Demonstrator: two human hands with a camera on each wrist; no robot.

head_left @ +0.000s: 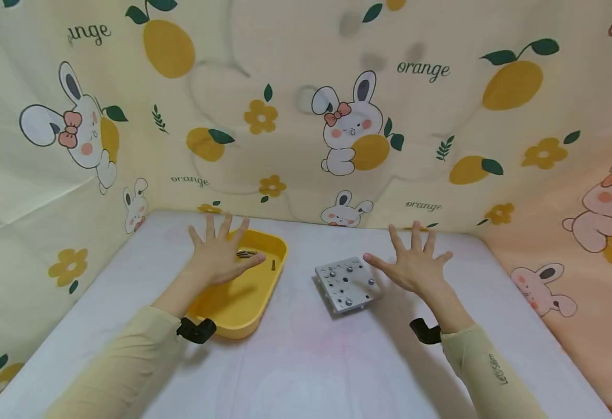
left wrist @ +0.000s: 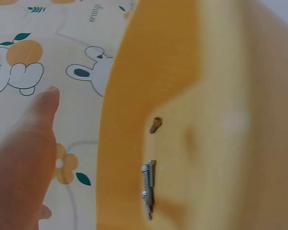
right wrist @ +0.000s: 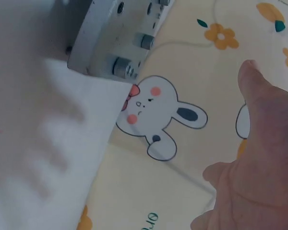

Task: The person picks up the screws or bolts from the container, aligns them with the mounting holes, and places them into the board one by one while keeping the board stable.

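My left hand [head_left: 216, 256] is raised over the yellow tray [head_left: 232, 323], fingers spread, holding nothing. Inside the tray lie several small metal screws [head_left: 246, 254], with a single screw [head_left: 273, 265] apart from them. The left wrist view shows socket-head screws [left wrist: 148, 184] side by side and a brownish screw [left wrist: 155, 125] near the tray wall. On the right, my right hand [head_left: 416, 267] is held up with its fingers spread, and it too holds nothing. Beside its thumb a square metal plate [head_left: 358, 291] rests on the table, with holes and several bolts [right wrist: 122, 67] standing out of its face.
A white-covered table [head_left: 306, 372] carries the tray on the left and the metal plate right of the middle. Behind it and at both sides hangs a cream cloth [head_left: 285, 145] printed with rabbits and oranges. Black wrist mounts [head_left: 197, 330] sit at both sleeve cuffs.
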